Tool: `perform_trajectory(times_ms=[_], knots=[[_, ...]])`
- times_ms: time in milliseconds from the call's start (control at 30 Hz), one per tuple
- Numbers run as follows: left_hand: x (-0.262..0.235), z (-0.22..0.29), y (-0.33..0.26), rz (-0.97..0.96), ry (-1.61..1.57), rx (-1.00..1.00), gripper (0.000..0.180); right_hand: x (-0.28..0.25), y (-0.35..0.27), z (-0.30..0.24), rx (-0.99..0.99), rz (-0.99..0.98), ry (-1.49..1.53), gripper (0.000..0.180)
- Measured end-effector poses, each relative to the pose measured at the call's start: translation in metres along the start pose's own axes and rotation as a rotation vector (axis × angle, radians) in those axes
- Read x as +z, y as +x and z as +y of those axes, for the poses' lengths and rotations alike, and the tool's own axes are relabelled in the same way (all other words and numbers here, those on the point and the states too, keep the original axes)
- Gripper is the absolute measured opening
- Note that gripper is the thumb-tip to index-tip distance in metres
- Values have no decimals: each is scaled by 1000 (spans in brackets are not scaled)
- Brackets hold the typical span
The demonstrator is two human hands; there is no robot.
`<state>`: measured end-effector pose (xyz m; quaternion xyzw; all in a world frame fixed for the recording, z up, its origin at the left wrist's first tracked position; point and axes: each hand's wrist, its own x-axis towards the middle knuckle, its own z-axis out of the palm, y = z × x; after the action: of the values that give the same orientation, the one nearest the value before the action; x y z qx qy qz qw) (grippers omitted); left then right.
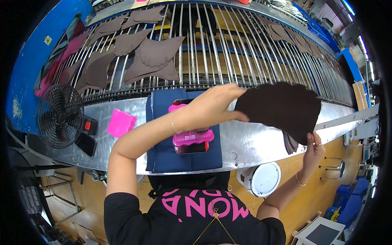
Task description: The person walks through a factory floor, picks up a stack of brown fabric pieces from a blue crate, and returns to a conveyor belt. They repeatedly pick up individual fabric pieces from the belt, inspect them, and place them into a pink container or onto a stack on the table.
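A dark brown flat cut piece with a scalloped edge (281, 104), perhaps fabric or leather, hangs stretched between my hands above the metal table. My left hand (214, 104) is closed on its left end, thumb below and slightly blurred fingers above. My right hand (312, 149) pinches the lower right corner between thumb and fingers. Under that corner shows a small stack of similar brown pieces (290, 143). Beneath my left forearm, a pink scalloped frame (192, 138) rests with a dark, red-edged block on folded navy cloth (163, 159); the forearm partly covers them.
Beyond the table (245, 151) runs a rack of metal bars (216, 49) carrying several brown pieces (157, 51). A pink scalloped pad (121, 123), a black fan (60, 115) and a phone-like dark object (86, 143) are at left. A white bucket (264, 179) stands below the front edge.
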<state>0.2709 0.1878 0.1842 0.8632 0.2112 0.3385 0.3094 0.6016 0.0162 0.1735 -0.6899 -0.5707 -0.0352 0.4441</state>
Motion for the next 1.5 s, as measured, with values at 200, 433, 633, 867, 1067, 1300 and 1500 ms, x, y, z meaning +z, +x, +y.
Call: perform_trajectory(times_ms=[200, 433, 633, 867, 1067, 1300, 1500], knots=[[-29, -17, 42, 93, -445, -410, 19, 17, 46, -50, 35, 116, -124, 25], [-77, -166, -33, 629, -816, -622, 36, 46, 36, 64, 293, 55, -202, 33], [-101, -287, -91, 893, -830, -839, 37, 53, -3, 192, 585, -95, -724, 49], [-101, -309, -107, 1013, -435, -1007, 48, 69, -5, 207, 798, -184, -864, 69], [-110, -262, -97, 950, -247, -945, 56, 48, -6, 250, 823, -171, -819, 72], [-125, -177, -103, 752, -287, -724, 50, 34, 28, 195, 368, -172, -886, 27], [-98, -105, -80, 509, -179, -593, 34, 25, 63, -8, 103, -207, -701, 27]])
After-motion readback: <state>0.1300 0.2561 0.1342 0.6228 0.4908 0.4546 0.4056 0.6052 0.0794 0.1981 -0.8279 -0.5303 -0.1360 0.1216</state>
